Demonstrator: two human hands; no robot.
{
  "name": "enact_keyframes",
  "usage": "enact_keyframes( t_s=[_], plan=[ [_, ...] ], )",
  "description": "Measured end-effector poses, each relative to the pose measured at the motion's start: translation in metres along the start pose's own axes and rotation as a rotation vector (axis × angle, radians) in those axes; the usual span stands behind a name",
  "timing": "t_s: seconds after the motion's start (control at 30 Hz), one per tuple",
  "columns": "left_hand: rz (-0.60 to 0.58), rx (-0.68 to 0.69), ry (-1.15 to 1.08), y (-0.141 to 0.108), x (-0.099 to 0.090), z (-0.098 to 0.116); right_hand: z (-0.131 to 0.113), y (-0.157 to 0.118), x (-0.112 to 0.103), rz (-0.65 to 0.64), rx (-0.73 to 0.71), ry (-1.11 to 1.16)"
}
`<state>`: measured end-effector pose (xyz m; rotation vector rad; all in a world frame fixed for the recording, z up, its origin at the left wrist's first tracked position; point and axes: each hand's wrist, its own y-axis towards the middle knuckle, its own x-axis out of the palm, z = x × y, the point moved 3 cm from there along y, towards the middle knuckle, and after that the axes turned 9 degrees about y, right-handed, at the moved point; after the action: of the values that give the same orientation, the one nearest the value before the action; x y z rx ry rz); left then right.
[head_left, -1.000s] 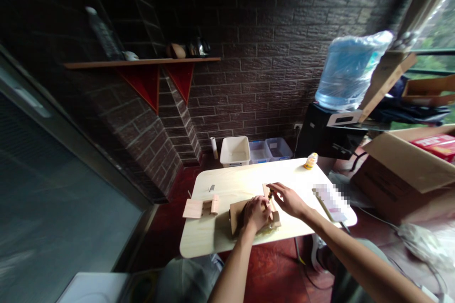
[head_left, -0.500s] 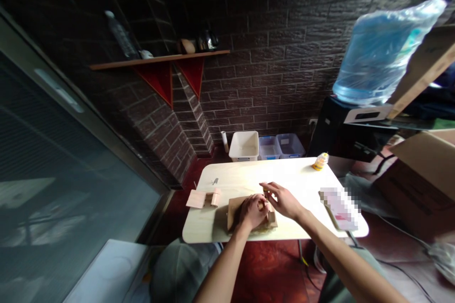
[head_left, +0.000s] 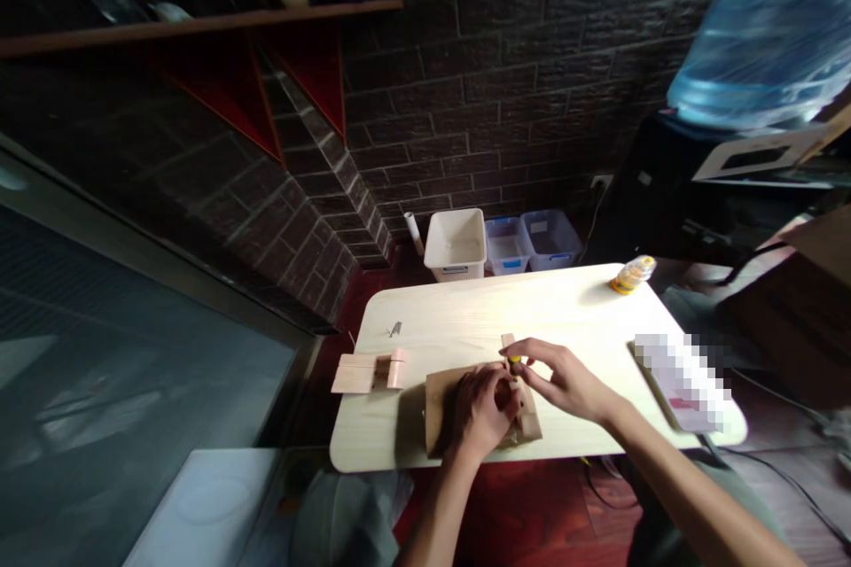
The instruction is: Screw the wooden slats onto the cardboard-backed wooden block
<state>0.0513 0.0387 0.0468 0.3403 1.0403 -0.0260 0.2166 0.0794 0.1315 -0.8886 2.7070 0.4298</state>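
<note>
A brown box-like block lies near the front edge of the pale table. My left hand rests on it with curled fingers, pressing a light wooden piece along its right side. My right hand is just to the right, its fingers pinched round a small yellow-topped tool that points down at the wooden piece. The tool's lower end is too small to make out. Left of the block sits a separate assembly of light wooden pieces.
Small dark screws or pins lie at the table's back left. A clear and yellow container stands at the back right, a flat tablet-like object at the right. Bins stand behind the table.
The view has tilted down and moved closer to the table. Both hands remain at the block, and more of the wooden piece shows beyond my right fingertips.
</note>
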Motion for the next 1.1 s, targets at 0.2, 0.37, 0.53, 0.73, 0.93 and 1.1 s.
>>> enact_keyframes(
  t_s=[0.2, 0.37, 0.53, 0.73, 0.93, 1.1],
  plan=[
    [-0.014, -0.035, -0.026, 0.006, 0.005, -0.004, 0.010, 0.020, -0.021, -0.087, -0.069, -0.030],
    [-0.038, -0.088, -0.045, 0.009, 0.011, -0.009, 0.025, 0.023, -0.031, -0.111, -0.011, 0.057],
    [-0.083, -0.072, -0.056, 0.013, 0.013, -0.009, 0.039, 0.023, -0.031, -0.110, 0.022, 0.195],
    [-0.060, -0.080, -0.008, 0.014, 0.018, -0.008, 0.037, 0.030, -0.035, -0.161, -0.027, 0.284],
    [-0.054, -0.063, 0.018, 0.015, 0.019, -0.006, 0.039, 0.027, -0.036, -0.141, -0.035, 0.328],
    [-0.042, -0.079, 0.039, 0.014, 0.020, -0.004, 0.049, 0.022, -0.033, -0.132, -0.007, 0.369]
  ],
)
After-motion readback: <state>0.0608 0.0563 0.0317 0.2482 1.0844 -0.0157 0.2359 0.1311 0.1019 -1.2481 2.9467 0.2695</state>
